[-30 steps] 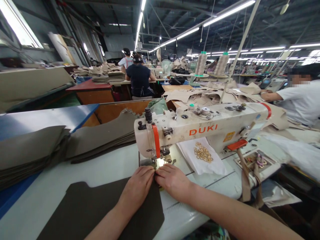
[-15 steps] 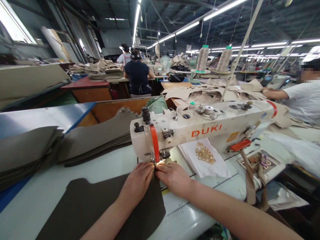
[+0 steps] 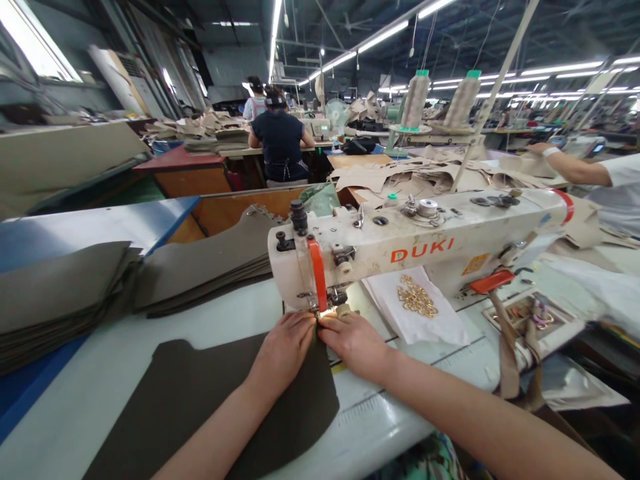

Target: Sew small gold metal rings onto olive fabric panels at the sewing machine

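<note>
A dark olive-brown fabric panel lies on the white sewing table, its upper edge running under the presser foot of a DUKI sewing machine. My left hand is closed on that edge just left of the needle area, fingers bunched together. Close against it from the right, my right hand pinches the same edge with its fingertips. A small lamp lights the spot where both sets of fingertips meet. The needle and whatever lies right under the fingers are hidden.
Stacks of dark panels lie left of the machine. Gold-coloured rings rest on a white cloth beneath the arm. Brown straps hang by a parts tray at right. Co-workers sit ahead and at far right.
The view has shifted slightly, so the machine appears further right and a little higher. My hands stay at the presser foot. The co-worker's arm at far right has lifted.
</note>
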Motion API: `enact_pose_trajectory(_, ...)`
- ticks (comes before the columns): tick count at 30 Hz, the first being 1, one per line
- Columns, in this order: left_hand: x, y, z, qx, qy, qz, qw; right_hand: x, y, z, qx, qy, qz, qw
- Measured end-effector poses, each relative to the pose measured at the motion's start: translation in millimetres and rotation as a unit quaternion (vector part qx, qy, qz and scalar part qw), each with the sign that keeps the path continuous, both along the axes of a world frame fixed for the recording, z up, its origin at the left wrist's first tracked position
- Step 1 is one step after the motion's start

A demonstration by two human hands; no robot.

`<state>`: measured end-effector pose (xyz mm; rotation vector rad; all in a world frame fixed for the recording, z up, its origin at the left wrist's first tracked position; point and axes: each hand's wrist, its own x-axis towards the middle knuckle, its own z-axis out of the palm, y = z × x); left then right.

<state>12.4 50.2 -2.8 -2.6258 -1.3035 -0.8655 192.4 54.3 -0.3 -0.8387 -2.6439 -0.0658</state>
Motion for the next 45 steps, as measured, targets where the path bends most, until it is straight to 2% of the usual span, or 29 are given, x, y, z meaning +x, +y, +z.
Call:
enact_pose_trajectory(8, -4, -4, -0.5, 0.003, 0.017, 0.0, 1.0, -1, -1, -0.6, 0.008, 0.013, -0.001, 1.0)
enact_pose_trajectory(14, -8, -14, -3.9, 0.0, 0.033, 0.043, 0.999, 2, -9, 1.2, 0.019, 0.018, 0.011, 1.0)
enact_pose_trajectory(23, -13, -17, -11.6, -0.035, 0.095, 0.036, 0.994, -1, -8, -0.2, 0.026, 0.01, 0.015, 1.0)
enact_pose_trajectory(34, -18, -15, -15.3, 0.003, 0.134, 0.008, 0.991, -2, -3, -2.7, 0.011, 0.009, 0.018, 1.0)
enact_pose_trajectory(41, -15, -12, -9.9, 0.053, 0.177, 0.001, 0.983, -3, -2, -1.8, 0.003, 0.021, 0.003, 1.0)
enact_pose_trajectory(45, -14, -11, -10.1, 0.039, 0.171, 0.004, 0.985, -2, -3, 1.6, -0.004, 0.014, 0.002, 1.0)
